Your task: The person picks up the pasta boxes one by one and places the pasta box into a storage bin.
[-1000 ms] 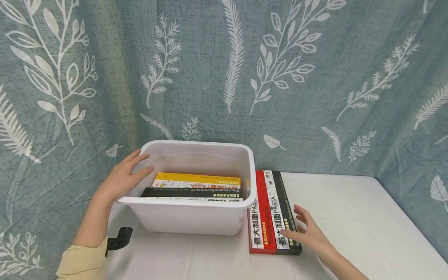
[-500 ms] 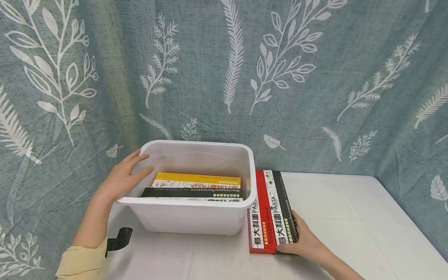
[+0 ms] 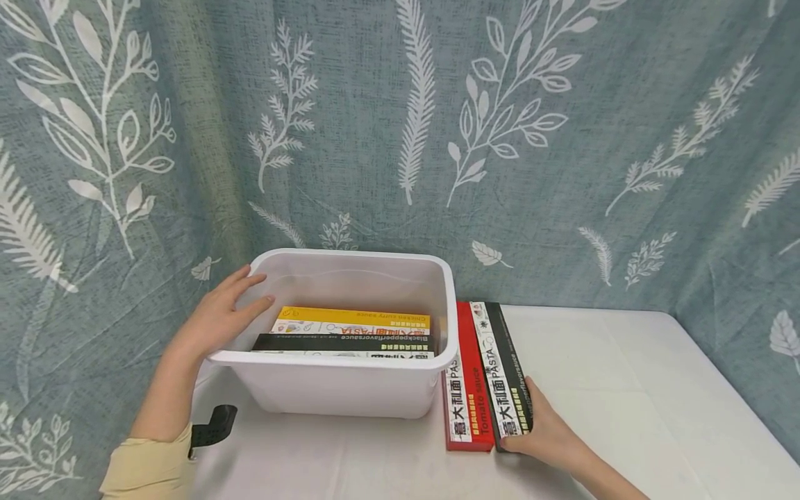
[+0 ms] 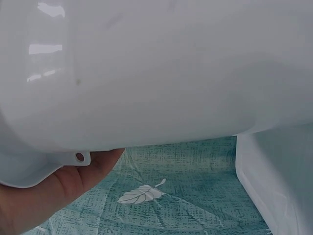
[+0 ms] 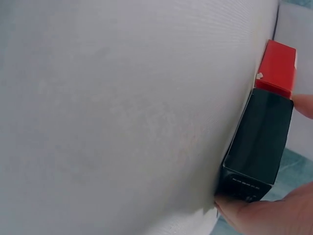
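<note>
In the head view my left hand [image 3: 228,312] holds the left rim of a white plastic bin [image 3: 331,385], its thumb reaching over the inside. The left wrist view shows part of that hand [image 4: 73,183] against the bin's outer wall [image 4: 161,78]. My right hand [image 3: 546,427] grips the near end of a black-and-white pasta box [image 3: 500,375], thumb on one side and fingers on the other. Left of it lies a red-and-white pasta box [image 3: 471,389], a narrow gap between their near ends. In the right wrist view fingertips touch the black box [image 5: 259,137] beside the red box [image 5: 278,66].
Inside the bin stand a yellow pasta box [image 3: 356,318] and a black pasta box [image 3: 344,343], side by side. A white cloth covers the table [image 3: 600,368]. Behind it hangs a blue-green leaf-patterned curtain [image 3: 369,153]. A black strap piece [image 3: 215,425] hangs at my left wrist.
My right hand has closed on the black box's near end and shifted it slightly right, parting it from the red box. My left hand stays on the bin's rim.
</note>
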{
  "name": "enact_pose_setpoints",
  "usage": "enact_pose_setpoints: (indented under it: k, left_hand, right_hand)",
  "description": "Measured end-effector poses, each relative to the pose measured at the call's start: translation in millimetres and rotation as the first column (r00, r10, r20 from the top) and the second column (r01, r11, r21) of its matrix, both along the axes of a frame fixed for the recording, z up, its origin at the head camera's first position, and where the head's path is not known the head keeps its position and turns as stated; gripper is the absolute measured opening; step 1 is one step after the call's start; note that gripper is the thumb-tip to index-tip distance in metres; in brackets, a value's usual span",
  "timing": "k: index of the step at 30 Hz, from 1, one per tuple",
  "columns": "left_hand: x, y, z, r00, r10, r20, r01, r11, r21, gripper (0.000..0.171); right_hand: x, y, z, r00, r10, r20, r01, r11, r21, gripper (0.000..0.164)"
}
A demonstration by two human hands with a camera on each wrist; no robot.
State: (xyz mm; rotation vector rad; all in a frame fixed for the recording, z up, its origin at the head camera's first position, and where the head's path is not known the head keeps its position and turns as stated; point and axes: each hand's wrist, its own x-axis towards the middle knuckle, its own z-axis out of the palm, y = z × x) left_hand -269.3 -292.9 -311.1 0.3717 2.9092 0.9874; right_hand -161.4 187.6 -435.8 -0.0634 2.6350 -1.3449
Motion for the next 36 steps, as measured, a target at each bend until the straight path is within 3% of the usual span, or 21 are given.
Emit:
enact_pose_setpoints:
  k: [8,12,20,28,36]
  left_hand:
    - [-1.0,0.2,1.2,1.000,0.001,0.001,-0.001,1.000,0.002,0.070]
    - [-1.4,0.5,-0.1,1.000,0.000,-0.007,0.000,1.000,0.004,0.069]
    - [-2.0,-0.8,-3.6,1.000,-0.002,-0.016,0.002,1.000,-0.002,0.069]
    - [-1.1,-5.5,-4.5,1.000,-0.016,-0.016,0.016,1.000,-0.005,0.070]
    - [0.3,-8.5,-6.8,1.000,-0.022,-0.020,0.022,1.000,-0.003,0.069]
  right_hand:
    - [0.0,1.5,-6.7,0.993,0.053,-0.108,-0.058,0.997,-0.047,0.121]
    - [1.2,2.4,-8.8,0.991,0.043,-0.131,-0.047,0.999,-0.025,0.123]
    - [6.4,7.5,5.0,0.995,-0.092,-0.034,0.096,0.985,0.143,0.122]
    - [12.9,13.8,23.0,0.974,-0.223,-0.021,0.224,0.971,0.088,0.107]
    - [17.1,14.8,30.3,0.949,-0.314,-0.008,0.314,0.949,0.033,0.101]
